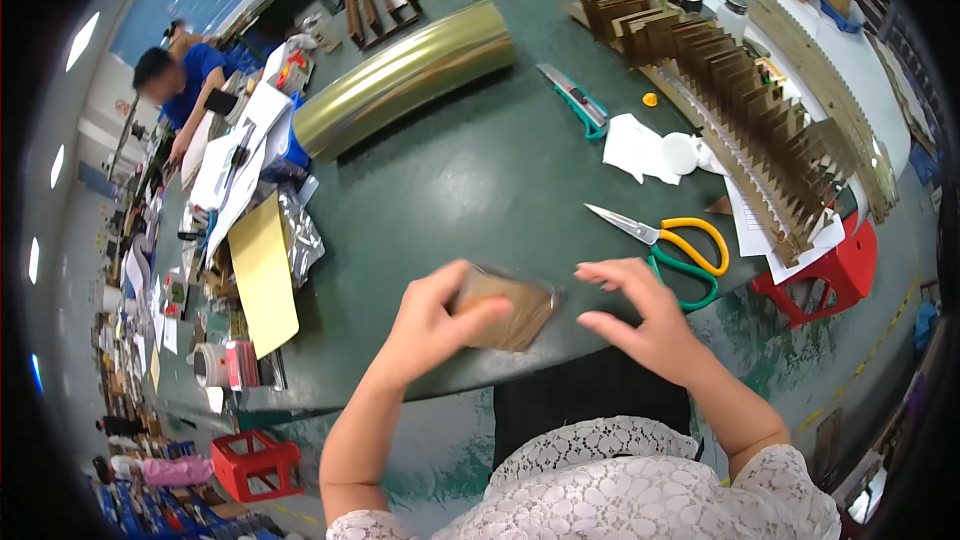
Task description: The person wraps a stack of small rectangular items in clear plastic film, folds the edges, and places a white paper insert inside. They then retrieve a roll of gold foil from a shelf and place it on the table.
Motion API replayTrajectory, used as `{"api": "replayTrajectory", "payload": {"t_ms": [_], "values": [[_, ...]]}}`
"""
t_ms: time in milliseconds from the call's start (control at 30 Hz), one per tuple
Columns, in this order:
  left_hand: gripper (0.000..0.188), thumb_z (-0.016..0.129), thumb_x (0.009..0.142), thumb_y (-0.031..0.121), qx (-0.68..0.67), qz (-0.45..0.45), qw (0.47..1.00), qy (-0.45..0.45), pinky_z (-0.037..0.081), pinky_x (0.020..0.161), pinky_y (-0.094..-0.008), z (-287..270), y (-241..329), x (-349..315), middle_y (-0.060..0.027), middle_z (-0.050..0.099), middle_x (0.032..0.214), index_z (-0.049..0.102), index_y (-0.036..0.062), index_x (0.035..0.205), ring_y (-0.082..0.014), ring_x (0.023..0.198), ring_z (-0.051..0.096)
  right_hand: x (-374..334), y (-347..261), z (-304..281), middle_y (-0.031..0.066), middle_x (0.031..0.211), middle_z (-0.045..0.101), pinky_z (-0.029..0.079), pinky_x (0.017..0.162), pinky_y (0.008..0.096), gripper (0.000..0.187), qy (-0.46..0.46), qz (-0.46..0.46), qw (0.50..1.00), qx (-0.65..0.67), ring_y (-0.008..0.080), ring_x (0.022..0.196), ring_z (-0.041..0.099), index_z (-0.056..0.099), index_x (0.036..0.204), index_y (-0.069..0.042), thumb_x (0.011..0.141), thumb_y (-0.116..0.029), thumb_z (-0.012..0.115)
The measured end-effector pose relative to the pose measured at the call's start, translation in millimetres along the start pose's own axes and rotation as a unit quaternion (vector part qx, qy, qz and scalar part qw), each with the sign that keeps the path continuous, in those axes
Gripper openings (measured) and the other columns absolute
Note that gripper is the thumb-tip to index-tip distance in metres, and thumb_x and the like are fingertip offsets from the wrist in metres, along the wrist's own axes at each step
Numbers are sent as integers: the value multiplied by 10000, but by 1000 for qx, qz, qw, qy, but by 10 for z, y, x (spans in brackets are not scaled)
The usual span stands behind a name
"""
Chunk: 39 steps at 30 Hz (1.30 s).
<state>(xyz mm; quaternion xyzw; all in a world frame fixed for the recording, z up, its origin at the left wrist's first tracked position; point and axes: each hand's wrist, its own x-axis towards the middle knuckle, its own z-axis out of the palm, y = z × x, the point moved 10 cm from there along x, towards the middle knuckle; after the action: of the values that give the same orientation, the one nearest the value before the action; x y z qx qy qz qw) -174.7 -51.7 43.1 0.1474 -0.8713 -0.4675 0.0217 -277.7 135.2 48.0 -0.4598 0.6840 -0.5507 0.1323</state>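
Note:
My left hand grips a flat brown packet by its left side, thumb across the top. The packet looks wrapped in shiny clear film and sits low over the near edge of the green table. To its right, my right hand is apart from it, fingers and thumb spread with nothing between them. Just beyond that hand lie scissors with one yellow and one green handle, blades pointing left.
A roll of yellowish film lies at the back. Farther right are a box cutter, a white cloth and a long row of upright brown pieces. Yellow card and papers are on the left. Another person works there.

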Motion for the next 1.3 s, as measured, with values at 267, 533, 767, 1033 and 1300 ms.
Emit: {"api": "replayTrajectory", "payload": {"t_ms": [267, 533, 767, 1033, 1300], "values": [[348, 664, 963, 248, -583, -200, 777, 128, 547, 887, -314, 586, -708, -460, -81, 676, 1153, 590, 31, 1225, -149, 1042, 664, -40, -597, 314, 73, 1015, 636, 433, 799, 378, 333, -88, -187, 968, -145, 284, 925, 589, 625, 1003, -65, 760, -162, 830], [369, 681, 946, 229, -540, -179, 802, 184, 528, 920, -321, 426, -697, -698, -75, 670, 1171, 580, 39, 1247, -151, 1057, 653, 181, 126, -51, 109, 1190, 611, 488, 907, 297, 565, -16, 137, 963, 231, 152, 994, 608, 468, 1391, -50, 894, -97, 731], [338, 732, 895, 81, -449, -60, 872, 187, 515, 945, -340, 319, -475, -696, -107, 700, 1120, 603, 3, 1197, -200, 1067, 663, 248, -81, 542, 92, 1083, 699, 492, 933, 323, 772, -154, 150, 953, 215, 150, 1011, 650, 340, 1502, -54, 860, -84, 766], [370, 767, 742, -62, -235, 108, 963, 77, 461, 1032, -455, 246, -324, -517, -222, 686, 1168, 625, -7, 1080, -342, 1193, 618, 135, -141, 505, 63, 1167, 713, 512, 898, 330, 524, -147, 19, 987, 66, 209, 1004, 672, 605, 1297, -64, 798, 3, 752], [253, 802, 731, -20, -233, 127, 950, 162, 530, 851, -346, -17, -252, -635, -157, 724, 1048, 706, 20, 961, -245, 978, 688, 179, -169, 518, 95, 1139, 718, 543, 803, 310, 341, -157, 5, 986, 53, 217, 1006, 681, 711, 1099, -55, 772, 11, 781]]}}
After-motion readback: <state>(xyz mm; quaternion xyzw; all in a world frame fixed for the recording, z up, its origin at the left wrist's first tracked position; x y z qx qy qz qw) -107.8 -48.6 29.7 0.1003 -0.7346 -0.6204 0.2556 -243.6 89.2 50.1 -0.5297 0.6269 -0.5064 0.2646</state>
